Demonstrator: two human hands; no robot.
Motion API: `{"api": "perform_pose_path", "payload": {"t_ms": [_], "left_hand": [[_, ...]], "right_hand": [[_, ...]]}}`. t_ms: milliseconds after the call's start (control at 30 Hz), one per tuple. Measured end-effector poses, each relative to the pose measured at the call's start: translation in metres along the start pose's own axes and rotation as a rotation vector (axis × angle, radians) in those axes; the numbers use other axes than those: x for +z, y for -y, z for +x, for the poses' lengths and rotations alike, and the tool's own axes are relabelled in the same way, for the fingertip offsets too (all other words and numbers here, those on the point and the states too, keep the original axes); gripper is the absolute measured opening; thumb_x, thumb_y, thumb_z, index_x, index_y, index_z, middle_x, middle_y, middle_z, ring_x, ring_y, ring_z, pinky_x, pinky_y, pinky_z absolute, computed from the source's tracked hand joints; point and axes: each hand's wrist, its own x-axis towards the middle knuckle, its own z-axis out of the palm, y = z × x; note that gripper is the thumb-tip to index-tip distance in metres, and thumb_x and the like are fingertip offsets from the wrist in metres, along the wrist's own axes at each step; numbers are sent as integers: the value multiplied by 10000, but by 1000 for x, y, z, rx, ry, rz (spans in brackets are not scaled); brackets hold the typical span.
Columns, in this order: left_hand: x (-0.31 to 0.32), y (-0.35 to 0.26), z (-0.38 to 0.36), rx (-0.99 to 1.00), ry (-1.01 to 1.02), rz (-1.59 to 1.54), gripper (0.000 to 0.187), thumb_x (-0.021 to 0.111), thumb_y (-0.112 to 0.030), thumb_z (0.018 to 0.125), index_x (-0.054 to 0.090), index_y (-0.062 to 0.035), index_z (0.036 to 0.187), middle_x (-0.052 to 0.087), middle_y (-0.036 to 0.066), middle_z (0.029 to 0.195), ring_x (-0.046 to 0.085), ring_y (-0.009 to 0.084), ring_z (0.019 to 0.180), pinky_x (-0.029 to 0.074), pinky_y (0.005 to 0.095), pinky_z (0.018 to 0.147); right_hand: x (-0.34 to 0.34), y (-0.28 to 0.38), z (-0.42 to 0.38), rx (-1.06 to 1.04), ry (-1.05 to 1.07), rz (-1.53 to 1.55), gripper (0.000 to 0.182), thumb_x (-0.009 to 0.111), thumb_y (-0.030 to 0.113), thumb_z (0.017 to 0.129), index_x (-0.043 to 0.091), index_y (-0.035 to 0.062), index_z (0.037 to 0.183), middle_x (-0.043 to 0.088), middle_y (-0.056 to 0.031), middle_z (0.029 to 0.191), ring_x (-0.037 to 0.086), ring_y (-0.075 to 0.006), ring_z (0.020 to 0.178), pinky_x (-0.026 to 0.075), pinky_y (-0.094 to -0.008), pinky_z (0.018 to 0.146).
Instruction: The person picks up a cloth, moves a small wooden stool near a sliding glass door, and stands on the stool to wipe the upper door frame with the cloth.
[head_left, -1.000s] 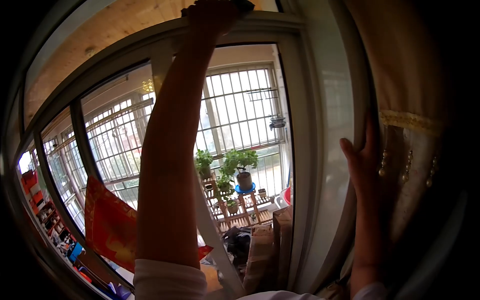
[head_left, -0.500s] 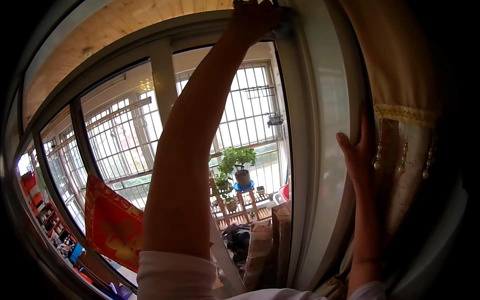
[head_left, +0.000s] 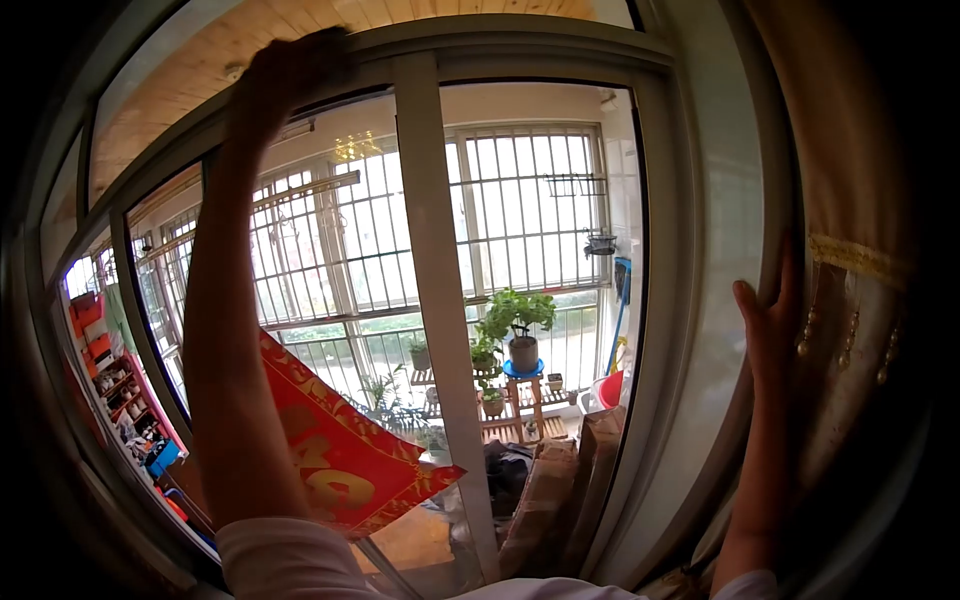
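Note:
My left hand [head_left: 285, 80] is raised to the top rail [head_left: 500, 50] of a glazed sliding door frame. It is closed on a dark, bunched cloth [head_left: 330, 48] pressed along the rail; blur and shadow hide its detail. Low on the right, my right hand [head_left: 768, 320] rests against the edge of the pale side frame [head_left: 725, 200], thumb apart from the stretched fingers. Behind my left forearm, a red paper decoration with gold characters [head_left: 345, 440] hangs at the glass.
A beige curtain [head_left: 850, 150] with bead tassels [head_left: 848, 335] hangs by my right hand. Beyond the glass are barred windows, a potted plant [head_left: 522, 350] on a wooden stand and cardboard boxes [head_left: 545, 480]. A vertical door stile [head_left: 435, 250] divides the panes.
My left hand has moved left along the top rail from the right corner, taking the cloth with it. The view has shifted left; my right hand stays at the side frame.

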Motion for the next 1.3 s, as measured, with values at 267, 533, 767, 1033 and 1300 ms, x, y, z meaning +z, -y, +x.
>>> {"api": "perform_pose_path", "payload": {"t_ms": [267,533,767,1033,1300], "left_hand": [[-33,58,-45,-150,20,-166,333,542,-241,869,528,-92,1166,568,119,1027,548,281,997,460,392,847],[-32,-64,48,25,115,-90,331,509,-374,884,576,-186,1148,602,87,1001,605,247,922,496,398,783],[-49,-212,143,56,52,-393,373,521,-445,854,595,-143,1060,593,73,938,599,239,880,479,403,757],[-65,-305,193,61,82,-401,377,551,-451,834,597,-160,1068,598,77,996,587,254,956,475,387,790],[-6,-193,125,197,-228,-103,348,517,-410,877,584,-138,1084,595,86,934,600,239,881,478,419,742]], "right_hand": [[2,-9,0,2,-30,2,780,639,54,716,276,51,1406,301,-146,1440,300,-277,1315,246,-382,1085],[1,-4,0,-67,-22,-30,765,649,84,723,288,20,1394,325,-173,1420,323,-298,1300,261,-393,1076],[1,-6,2,-117,-12,-7,748,627,179,761,267,26,1399,325,-215,1401,323,-343,1292,260,-432,1070],[1,-8,-1,-140,9,-16,725,573,234,822,219,-7,1407,259,-232,1429,227,-372,1336,193,-452,1091],[-2,20,-5,-427,14,-534,601,537,-9,813,351,106,1373,272,-194,1434,272,-357,1326,247,-484,1084]]}}
